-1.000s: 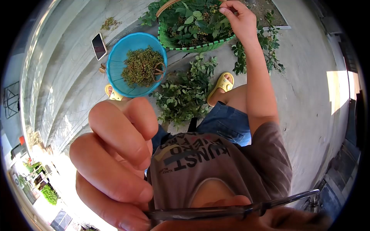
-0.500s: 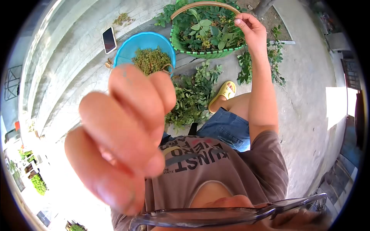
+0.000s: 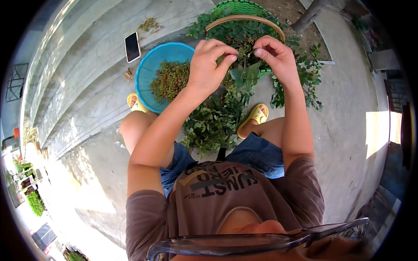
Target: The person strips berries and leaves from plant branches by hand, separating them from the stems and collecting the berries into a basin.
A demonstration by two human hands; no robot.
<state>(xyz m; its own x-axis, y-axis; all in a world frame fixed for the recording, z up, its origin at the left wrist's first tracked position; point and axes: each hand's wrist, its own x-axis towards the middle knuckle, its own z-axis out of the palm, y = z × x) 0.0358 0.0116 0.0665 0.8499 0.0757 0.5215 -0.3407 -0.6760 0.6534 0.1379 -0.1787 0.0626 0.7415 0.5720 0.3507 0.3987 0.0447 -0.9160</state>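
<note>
My left hand [image 3: 213,61] is closed in a pinch, thumb against fingers, at the near side of the green woven basket [image 3: 244,6]. Whatever lies between those fingertips is too small to make out. Facing it, my right hand [image 3: 276,56] pinches the stem end of a leafy sprig [image 3: 246,76], whose leaves hang between the two hands. Behind them, leafy branches with small berry clusters fill the basket under its brown arched handle [image 3: 244,18]. Left of my left wrist stands a blue basin [image 3: 146,61] with a heap of small green-brown berry clusters [image 3: 170,80].
A pile of leafy cuttings [image 3: 213,126] lies on the concrete between my feet in yellow sandals [image 3: 254,117]. A phone [image 3: 132,47] rests on the step at left, near a few stray clusters [image 3: 150,25]. More leafy branches [image 3: 309,82] spread right of the basket.
My left hand has moved from close to the camera out to the basket, beside my right hand. My right hand has left the basket handle and come nearer, now pinching a sprig.
</note>
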